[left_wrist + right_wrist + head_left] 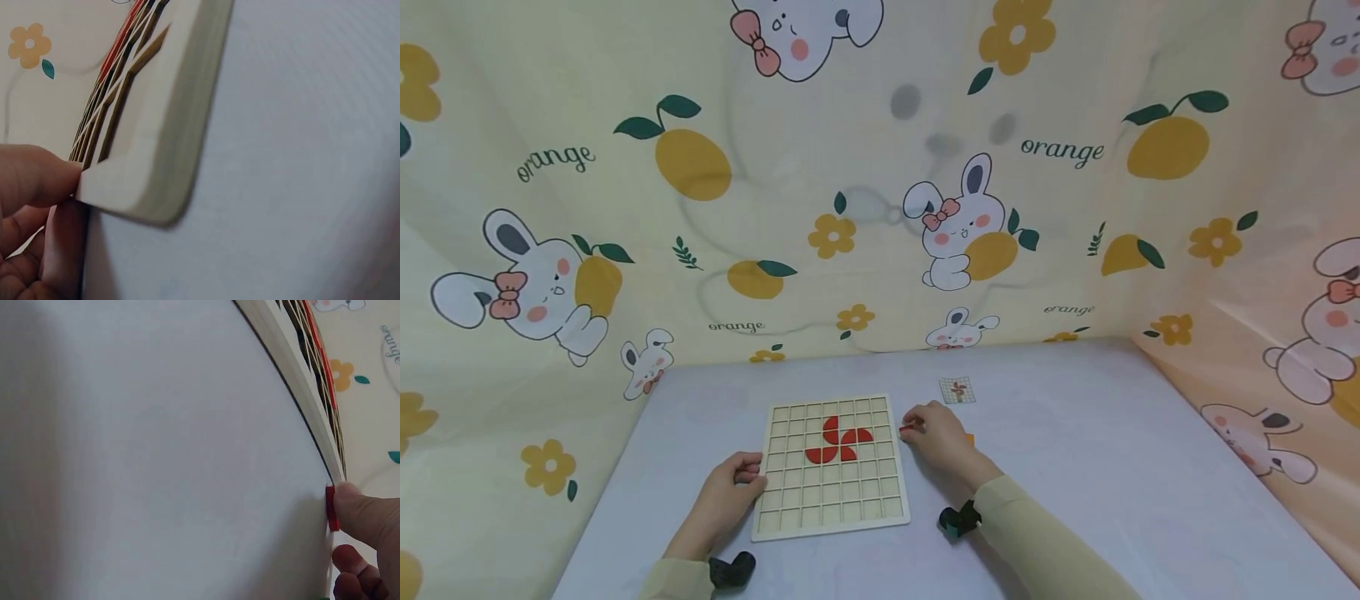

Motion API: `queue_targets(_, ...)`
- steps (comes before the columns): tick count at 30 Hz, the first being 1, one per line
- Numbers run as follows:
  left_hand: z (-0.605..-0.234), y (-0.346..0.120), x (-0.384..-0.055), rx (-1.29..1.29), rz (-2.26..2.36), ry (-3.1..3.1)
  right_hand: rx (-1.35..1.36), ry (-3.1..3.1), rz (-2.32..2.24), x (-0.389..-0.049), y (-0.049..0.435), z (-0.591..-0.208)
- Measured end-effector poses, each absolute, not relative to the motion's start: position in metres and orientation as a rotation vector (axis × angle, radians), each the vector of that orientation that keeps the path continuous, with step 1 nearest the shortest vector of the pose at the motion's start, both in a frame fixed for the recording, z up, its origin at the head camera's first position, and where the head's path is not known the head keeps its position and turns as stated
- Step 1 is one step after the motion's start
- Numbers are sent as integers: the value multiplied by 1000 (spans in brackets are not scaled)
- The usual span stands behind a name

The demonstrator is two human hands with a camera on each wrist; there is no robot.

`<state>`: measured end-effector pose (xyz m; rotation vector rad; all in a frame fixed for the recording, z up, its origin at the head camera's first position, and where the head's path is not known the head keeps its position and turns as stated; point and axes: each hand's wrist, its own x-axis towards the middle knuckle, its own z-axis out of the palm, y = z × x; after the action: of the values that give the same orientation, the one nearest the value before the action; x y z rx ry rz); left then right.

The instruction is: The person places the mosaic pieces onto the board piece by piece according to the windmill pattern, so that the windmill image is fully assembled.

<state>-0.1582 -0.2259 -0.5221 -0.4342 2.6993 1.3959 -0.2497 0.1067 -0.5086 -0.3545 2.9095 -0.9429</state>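
Note:
A pale square grid board (805, 504) lies on the table, with several red quarter-round pieces (822, 455) set in its middle cells like a pinwheel. My left hand (727, 492) holds the board's left edge; in the left wrist view the thumb (40, 178) presses at the rim and the fingers lie below it. Just off the board's right edge, my right hand (942, 437) pinches a small red piece (332, 509) between thumb and fingers. The thumb hides part of that piece.
Behind the right hand lies a small picture card (957, 390) showing a grid with a red figure. Something orange (971, 439) peeks out beside that hand. A pale cloth covers the table (1075, 467), and a patterned curtain (865, 275) with rabbits and oranges stands around it.

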Motion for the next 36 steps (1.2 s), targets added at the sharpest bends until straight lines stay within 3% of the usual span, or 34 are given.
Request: queue_targets(36,-520,-225,-158,-422,1423,2685,-386,2892,-911,-247,108,-502)
